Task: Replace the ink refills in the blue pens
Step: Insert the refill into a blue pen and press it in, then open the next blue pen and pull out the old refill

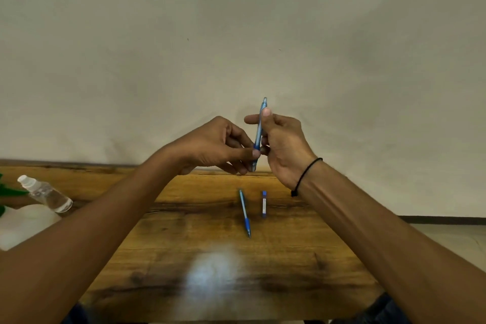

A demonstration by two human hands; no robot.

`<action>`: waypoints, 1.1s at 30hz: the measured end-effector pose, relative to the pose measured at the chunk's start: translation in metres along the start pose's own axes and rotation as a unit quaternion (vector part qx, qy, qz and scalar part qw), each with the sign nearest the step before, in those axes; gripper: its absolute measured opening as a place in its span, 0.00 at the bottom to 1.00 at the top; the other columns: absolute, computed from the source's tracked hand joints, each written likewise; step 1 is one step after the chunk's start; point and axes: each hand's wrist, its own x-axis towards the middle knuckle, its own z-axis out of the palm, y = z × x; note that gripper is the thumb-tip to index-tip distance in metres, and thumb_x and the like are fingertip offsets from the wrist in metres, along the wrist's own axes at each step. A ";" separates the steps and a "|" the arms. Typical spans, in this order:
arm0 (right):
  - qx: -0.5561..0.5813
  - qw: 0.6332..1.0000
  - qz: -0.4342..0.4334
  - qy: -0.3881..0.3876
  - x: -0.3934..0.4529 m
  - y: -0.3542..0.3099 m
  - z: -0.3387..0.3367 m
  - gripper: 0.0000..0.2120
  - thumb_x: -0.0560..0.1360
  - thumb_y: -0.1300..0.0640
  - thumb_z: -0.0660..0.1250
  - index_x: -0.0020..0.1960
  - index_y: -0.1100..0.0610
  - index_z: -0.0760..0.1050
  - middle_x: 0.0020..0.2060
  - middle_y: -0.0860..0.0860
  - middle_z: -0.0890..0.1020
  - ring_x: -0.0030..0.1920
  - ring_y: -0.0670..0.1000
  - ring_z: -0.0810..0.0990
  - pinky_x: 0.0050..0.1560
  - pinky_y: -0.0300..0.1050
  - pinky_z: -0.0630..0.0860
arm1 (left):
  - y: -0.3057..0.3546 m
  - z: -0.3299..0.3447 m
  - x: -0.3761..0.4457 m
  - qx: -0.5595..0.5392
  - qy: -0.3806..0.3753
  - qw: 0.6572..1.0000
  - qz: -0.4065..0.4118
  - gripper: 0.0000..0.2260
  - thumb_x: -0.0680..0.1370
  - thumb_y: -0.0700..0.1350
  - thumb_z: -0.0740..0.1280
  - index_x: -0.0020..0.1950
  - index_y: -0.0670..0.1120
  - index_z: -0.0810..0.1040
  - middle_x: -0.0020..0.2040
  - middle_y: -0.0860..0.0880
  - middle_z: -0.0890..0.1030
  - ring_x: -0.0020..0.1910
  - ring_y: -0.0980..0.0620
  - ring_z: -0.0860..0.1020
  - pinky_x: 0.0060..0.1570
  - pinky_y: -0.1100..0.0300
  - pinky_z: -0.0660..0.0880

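Both hands are holding one blue pen (259, 134) upright above the table's (205, 265) 12 o'clock edge: the right hand (282, 147) is gripping the barrel, the left hand (215, 148) is pinching the lower tip end. The pen is probably light, stiff and slippery; hold the rubber grip. A second pen (245, 214) and a small tube (264, 204) are lying near centre, a clear bottle (46, 193) at 9 o'clock, before a plain wall (236, 34).

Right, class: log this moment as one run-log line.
left hand: pinches lower end of translucent blue pen | right hand: grips barrel | pen: upright | wooden table: second blue pen, small blue-capped tube
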 end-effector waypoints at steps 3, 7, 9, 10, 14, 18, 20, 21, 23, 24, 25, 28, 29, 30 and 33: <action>-0.151 0.988 -0.037 -0.006 0.012 0.015 -0.006 0.11 0.82 0.57 0.69 0.58 0.63 0.83 0.50 0.56 0.84 0.48 0.52 0.80 0.47 0.48 0.77 | -0.008 -0.002 0.005 0.018 -0.010 0.999 -0.037 0.08 0.79 0.46 0.74 0.54 0.43 0.86 0.44 0.46 0.89 0.44 0.49 0.88 0.42 0.61 0.84; -0.204 0.978 -0.031 -0.015 0.021 0.039 -0.001 0.08 0.77 0.59 0.75 0.52 0.64 0.83 0.41 0.57 0.85 0.42 0.55 0.85 0.43 0.48 0.85 | -0.020 -0.004 0.013 0.114 -0.038 0.985 -0.122 0.09 0.80 0.47 0.73 0.54 0.43 0.86 0.43 0.49 0.89 0.43 0.53 0.88 0.43 0.61 0.83; -0.257 0.966 -0.015 -0.024 0.027 0.055 0.005 0.09 0.76 0.59 0.76 0.53 0.62 0.81 0.43 0.58 0.86 0.40 0.55 0.87 0.44 0.51 0.86 | -0.028 -0.003 0.016 0.266 -0.022 0.953 -0.142 0.12 0.79 0.52 0.73 0.55 0.45 0.86 0.43 0.51 0.89 0.41 0.55 0.87 0.40 0.62 0.80; -0.290 0.957 -0.007 -0.031 0.030 0.063 0.009 0.11 0.75 0.58 0.77 0.54 0.61 0.80 0.45 0.58 0.86 0.41 0.54 0.87 0.45 0.51 0.86 | -0.032 -0.003 0.016 0.364 0.003 0.920 -0.143 0.13 0.78 0.55 0.73 0.55 0.47 0.85 0.45 0.51 0.88 0.41 0.55 0.86 0.39 0.61 0.77; -0.383 0.921 0.031 -0.064 0.043 0.098 0.026 0.12 0.73 0.61 0.78 0.52 0.59 0.78 0.47 0.58 0.85 0.44 0.59 0.87 0.49 0.57 0.86 | -0.043 -0.006 0.013 0.578 0.080 0.800 -0.137 0.17 0.78 0.60 0.72 0.60 0.51 0.81 0.57 0.48 0.82 0.51 0.48 0.80 0.44 0.55 0.71; -0.427 0.894 0.071 -0.113 0.046 0.139 0.039 0.14 0.75 0.59 0.78 0.55 0.61 0.75 0.45 0.60 0.86 0.43 0.60 0.88 0.48 0.58 0.86 | -0.046 -0.006 0.017 0.583 0.067 0.798 -0.138 0.18 0.78 0.61 0.70 0.60 0.51 0.80 0.58 0.48 0.81 0.54 0.46 0.80 0.46 0.53 0.69; -0.451 0.880 0.070 -0.129 0.046 0.156 0.045 0.17 0.75 0.56 0.77 0.57 0.61 0.74 0.48 0.61 0.86 0.47 0.61 0.87 0.52 0.59 0.85 | -0.047 -0.005 0.017 0.586 0.064 0.797 -0.133 0.18 0.78 0.61 0.70 0.61 0.51 0.79 0.59 0.48 0.81 0.54 0.46 0.80 0.46 0.53 0.69; -0.468 0.871 0.063 -0.137 0.046 0.163 0.047 0.18 0.75 0.55 0.77 0.58 0.61 0.73 0.49 0.60 0.86 0.49 0.62 0.86 0.54 0.59 0.84 | -0.047 -0.004 0.018 0.587 0.063 0.796 -0.131 0.18 0.78 0.61 0.70 0.61 0.51 0.79 0.59 0.47 0.81 0.54 0.45 0.80 0.46 0.53 0.69; -0.503 0.850 0.047 -0.150 0.047 0.172 0.048 0.19 0.75 0.54 0.77 0.59 0.60 0.73 0.52 0.59 0.85 0.53 0.61 0.85 0.57 0.57 0.82 | -0.047 -0.005 0.018 0.587 0.061 0.797 -0.130 0.18 0.78 0.61 0.70 0.61 0.50 0.79 0.59 0.47 0.81 0.55 0.45 0.80 0.46 0.52 0.69; -0.513 0.843 0.042 -0.156 0.047 0.175 0.048 0.19 0.75 0.54 0.77 0.58 0.59 0.73 0.53 0.59 0.85 0.53 0.60 0.85 0.58 0.56 0.81 | -0.047 -0.005 0.018 0.587 0.060 0.797 -0.129 0.18 0.78 0.61 0.70 0.61 0.50 0.79 0.59 0.47 0.80 0.55 0.45 0.80 0.46 0.52 0.70; -0.519 0.838 0.038 -0.161 0.047 0.177 0.048 0.18 0.75 0.53 0.77 0.57 0.58 0.72 0.53 0.59 0.85 0.54 0.60 0.84 0.59 0.56 0.81 | -0.047 -0.005 0.018 0.586 0.059 0.798 -0.128 0.18 0.79 0.61 0.70 0.61 0.50 0.79 0.59 0.47 0.80 0.55 0.44 0.80 0.46 0.52 0.70; -0.525 0.833 0.033 -0.170 0.049 0.181 0.046 0.19 0.75 0.51 0.77 0.55 0.56 0.69 0.53 0.59 0.85 0.53 0.60 0.84 0.59 0.55 0.80 | -0.047 -0.005 0.018 0.588 0.059 0.798 -0.121 0.18 0.78 0.61 0.69 0.61 0.50 0.79 0.59 0.47 0.80 0.55 0.44 0.80 0.46 0.52 0.70; -0.527 0.832 0.036 -0.169 0.050 0.181 0.045 0.19 0.76 0.49 0.76 0.56 0.57 0.70 0.53 0.59 0.85 0.53 0.60 0.84 0.58 0.54 0.80 | -0.047 -0.005 0.018 0.590 0.059 0.796 -0.119 0.18 0.79 0.62 0.69 0.61 0.50 0.79 0.59 0.47 0.80 0.55 0.44 0.80 0.46 0.52 0.70; -0.534 0.829 0.036 -0.164 0.053 0.180 0.044 0.20 0.76 0.47 0.75 0.58 0.58 0.71 0.52 0.59 0.85 0.53 0.59 0.84 0.56 0.52 0.80 | -0.047 -0.006 0.018 0.592 0.060 0.795 -0.117 0.18 0.79 0.62 0.69 0.61 0.50 0.78 0.59 0.47 0.80 0.55 0.44 0.80 0.47 0.52 0.70; -0.579 0.805 0.018 -0.128 0.063 0.172 0.037 0.22 0.77 0.47 0.74 0.61 0.60 0.74 0.55 0.57 0.82 0.55 0.58 0.82 0.48 0.49 0.76 | -0.047 -0.007 0.017 0.596 0.062 0.793 -0.113 0.19 0.79 0.62 0.68 0.62 0.50 0.78 0.59 0.47 0.80 0.56 0.44 0.80 0.47 0.52 0.70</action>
